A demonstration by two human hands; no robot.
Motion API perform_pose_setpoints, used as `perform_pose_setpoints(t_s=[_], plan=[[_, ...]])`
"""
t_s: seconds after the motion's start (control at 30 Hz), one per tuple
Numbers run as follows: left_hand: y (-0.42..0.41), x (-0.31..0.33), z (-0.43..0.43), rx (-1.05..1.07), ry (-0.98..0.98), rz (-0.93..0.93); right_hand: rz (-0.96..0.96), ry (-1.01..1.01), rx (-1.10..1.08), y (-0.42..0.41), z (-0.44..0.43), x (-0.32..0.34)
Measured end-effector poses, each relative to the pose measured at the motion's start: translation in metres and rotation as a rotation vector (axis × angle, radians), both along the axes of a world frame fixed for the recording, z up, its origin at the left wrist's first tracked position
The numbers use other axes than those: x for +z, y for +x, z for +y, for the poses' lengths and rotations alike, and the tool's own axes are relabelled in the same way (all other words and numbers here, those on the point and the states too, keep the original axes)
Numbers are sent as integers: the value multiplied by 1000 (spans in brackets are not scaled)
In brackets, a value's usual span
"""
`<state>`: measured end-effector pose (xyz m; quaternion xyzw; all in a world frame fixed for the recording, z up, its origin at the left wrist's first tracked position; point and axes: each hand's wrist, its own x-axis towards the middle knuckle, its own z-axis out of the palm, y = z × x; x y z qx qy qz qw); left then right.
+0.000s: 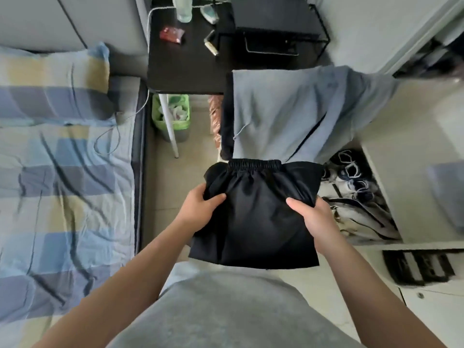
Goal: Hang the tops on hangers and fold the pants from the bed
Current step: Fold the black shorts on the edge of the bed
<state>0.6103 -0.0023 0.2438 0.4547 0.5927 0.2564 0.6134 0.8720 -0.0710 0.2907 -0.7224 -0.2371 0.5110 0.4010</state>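
A folded pair of black pants [256, 217] with an elastic waistband is held out in front of me over the floor. My left hand [200, 207] grips its left edge, thumb on top. At the right edge my right hand [313, 217] grips it the same way. Just beyond the pants, a folded pair of grey-blue pants [288, 114] lies on top of a dark garment [227, 131], hanging partly off to the right. The bed [62, 184] with a blue and yellow checked sheet lies at the left, with no clothes visible on it.
A black desk [185, 64] stands behind, with a bottle, a red packet and a black wire shelf on it. A green bin [173, 116] sits under it. White wardrobe panels [406, 146] at the right hold shoes [351, 172] and bags low down. A pillow [50, 81] lies at the bed's head.
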Motion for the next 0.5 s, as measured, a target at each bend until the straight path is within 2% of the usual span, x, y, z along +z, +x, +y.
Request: perform_pose_setpoints(t_s=[0.3, 0.5], plan=[[227, 50, 35, -280, 99, -18, -21, 111, -280, 203, -39, 32], [334, 63, 59, -416, 146, -22, -18, 129, -459, 281, -52, 36]])
